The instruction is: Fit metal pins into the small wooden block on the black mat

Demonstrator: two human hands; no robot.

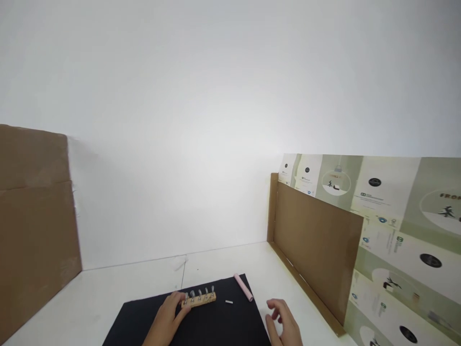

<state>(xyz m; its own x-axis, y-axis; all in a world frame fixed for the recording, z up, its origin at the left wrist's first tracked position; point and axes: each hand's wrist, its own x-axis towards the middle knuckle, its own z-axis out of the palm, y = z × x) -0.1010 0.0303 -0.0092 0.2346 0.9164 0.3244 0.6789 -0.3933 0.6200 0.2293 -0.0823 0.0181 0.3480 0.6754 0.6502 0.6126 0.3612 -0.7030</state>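
My left hand [166, 317] holds the left end of a small wooden block [201, 301] between thumb and fingers. Several small metal pieces with clear, curved tops stand in a row along the block; their exact kind is too small to make out. Under the block lies a black mat [212, 327]. A short white stick [229, 302] rests on the mat just right of the block. To the right of the mat, over the white table, my right hand [285, 324] is open, its fingers loosely curved and apart from the thumb, with nothing visible in it.
A pink tube [244, 287] lies along the mat's right edge. Brown cardboard [36, 216] stands at the left. On the right is an open cardboard box [313, 250] with printed paper [389, 192] on it. A white wall [173, 144] rises behind the white table [212, 262].
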